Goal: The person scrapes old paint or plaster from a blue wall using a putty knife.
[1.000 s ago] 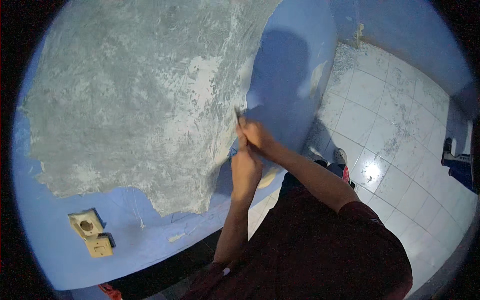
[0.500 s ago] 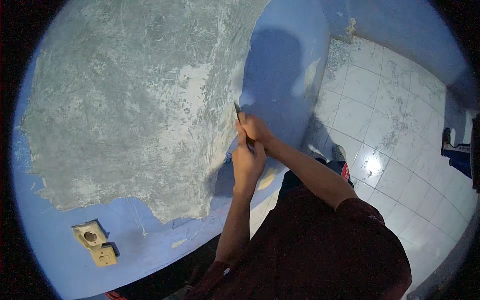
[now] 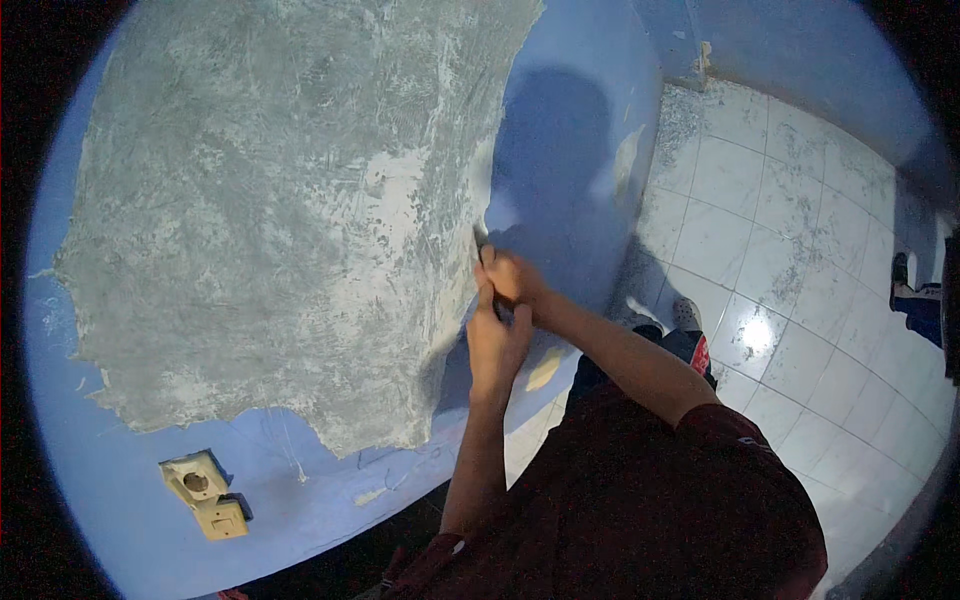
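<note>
Both of my hands are on a narrow scraper with a thin dark blade. Its tip meets the wall where the blue paint borders the bare grey plaster. My right hand, slightly blurred, is closed around the handle nearer the blade. Just below it, my left hand grips the lower end of the handle, with its fingers against the right hand. Most of the handle is hidden by my fingers. Blue paint covers the wall to the right of the plaster, with my shadow on it.
A pale outlet and a switch plate project from the wall at lower left. White floor tiles on the right carry scattered paint flakes. My shoe stands near the wall; another person's foot is at far right.
The view has shifted slightly, and the wall appears a little lower. My hands and the scraper have moved slightly down along the paint edge. Both hands keep their grip.
</note>
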Motion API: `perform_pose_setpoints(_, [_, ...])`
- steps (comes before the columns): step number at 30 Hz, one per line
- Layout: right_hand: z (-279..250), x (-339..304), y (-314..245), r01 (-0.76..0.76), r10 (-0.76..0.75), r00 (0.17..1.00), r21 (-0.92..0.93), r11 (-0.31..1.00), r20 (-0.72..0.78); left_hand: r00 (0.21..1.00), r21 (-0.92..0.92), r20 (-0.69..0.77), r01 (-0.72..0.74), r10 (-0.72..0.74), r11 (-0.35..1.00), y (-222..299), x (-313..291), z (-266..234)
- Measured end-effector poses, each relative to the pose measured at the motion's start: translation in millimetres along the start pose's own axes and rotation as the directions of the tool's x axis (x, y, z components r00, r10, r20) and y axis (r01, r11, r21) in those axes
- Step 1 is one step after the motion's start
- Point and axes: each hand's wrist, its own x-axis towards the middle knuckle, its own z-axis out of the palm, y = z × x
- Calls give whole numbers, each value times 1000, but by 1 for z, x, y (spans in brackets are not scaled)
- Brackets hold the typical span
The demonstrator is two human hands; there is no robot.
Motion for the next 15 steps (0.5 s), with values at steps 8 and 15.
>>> perform_pose_setpoints(8, [2,-5,-1,213,-217,971,-49,976,-95,988,-71,52,151,-148,986,10,-1,-6])
perform_pose_setpoints(15, [11,-15,-9,146,-149,988,-94,985,-27,995,-65,26,93,-92,994,-3,-11,-3])
